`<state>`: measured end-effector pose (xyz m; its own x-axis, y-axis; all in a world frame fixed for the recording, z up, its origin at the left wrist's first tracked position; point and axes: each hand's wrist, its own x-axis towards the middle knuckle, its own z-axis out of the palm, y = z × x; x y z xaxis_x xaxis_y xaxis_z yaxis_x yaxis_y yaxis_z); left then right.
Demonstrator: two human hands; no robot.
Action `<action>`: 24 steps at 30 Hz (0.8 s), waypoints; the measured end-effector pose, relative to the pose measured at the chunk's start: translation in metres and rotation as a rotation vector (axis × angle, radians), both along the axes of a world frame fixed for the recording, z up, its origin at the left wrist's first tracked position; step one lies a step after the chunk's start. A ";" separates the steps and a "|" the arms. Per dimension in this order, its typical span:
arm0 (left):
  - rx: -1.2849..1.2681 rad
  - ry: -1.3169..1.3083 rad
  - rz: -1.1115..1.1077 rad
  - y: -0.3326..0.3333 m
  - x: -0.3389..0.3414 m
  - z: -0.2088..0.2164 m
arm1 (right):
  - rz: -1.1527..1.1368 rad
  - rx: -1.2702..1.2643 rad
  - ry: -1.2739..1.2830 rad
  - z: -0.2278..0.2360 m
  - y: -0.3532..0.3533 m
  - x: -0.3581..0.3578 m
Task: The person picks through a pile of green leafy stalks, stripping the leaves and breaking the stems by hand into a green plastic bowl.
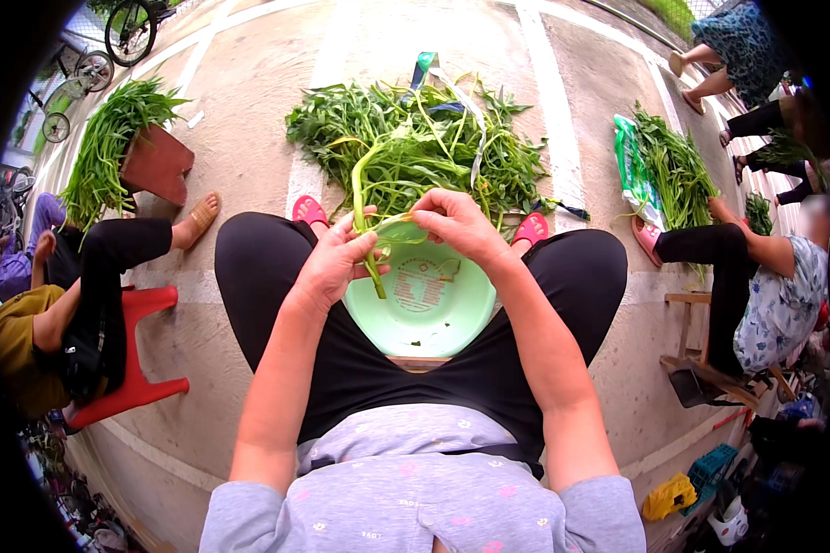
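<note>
In the head view, the fingers of the left hand (327, 267) are wrapped around a thick green stalk (359, 189), which rises past them toward its leafy top and pokes out below them at its lower end. The fingers of the right hand (466, 226) pinch the yellowish tip of a leaf (398, 232), stretched between the two hands; whether it is joined to the stalk, I cannot tell. Below the fingers sits a pale green basin (470, 318) with reddish print and a few dark scraps inside. Just beyond the fingers, a wide heap of leafy greens (424, 170) lies on the paved ground (249, 92), a whitish strip (478, 138) across it. Well to the left of the fingers are a red stool (140, 355) and another bundle of greens (111, 138); well to their right, more greens (670, 170) lie beside a green-and-white bag (629, 161).
</note>
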<state>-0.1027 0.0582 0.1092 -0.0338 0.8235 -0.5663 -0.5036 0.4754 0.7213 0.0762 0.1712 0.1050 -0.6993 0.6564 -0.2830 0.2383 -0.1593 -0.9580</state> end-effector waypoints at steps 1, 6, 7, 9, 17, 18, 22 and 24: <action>0.041 0.008 0.001 0.000 0.000 0.001 | -0.011 -0.003 0.018 0.000 0.000 0.000; 0.254 -0.002 0.010 0.000 0.003 0.022 | -0.031 -0.040 0.081 0.009 0.000 0.001; 0.272 -0.009 0.012 0.001 0.004 0.026 | -0.034 -0.031 0.086 0.014 0.000 0.001; 0.270 -0.040 0.037 0.001 0.002 0.021 | -0.035 -0.024 0.104 0.014 0.000 0.000; 0.186 -0.189 0.016 0.001 0.001 0.015 | -0.079 -0.110 0.095 -0.003 -0.001 0.000; 0.183 -0.193 0.016 0.002 0.002 0.016 | -0.106 -0.170 0.115 -0.004 -0.002 0.000; 0.187 -0.228 -0.002 0.001 0.002 0.014 | -0.256 -0.408 0.267 -0.009 -0.001 -0.001; 0.225 -0.156 0.037 0.000 0.003 0.017 | -0.332 -0.453 0.368 -0.010 0.004 0.002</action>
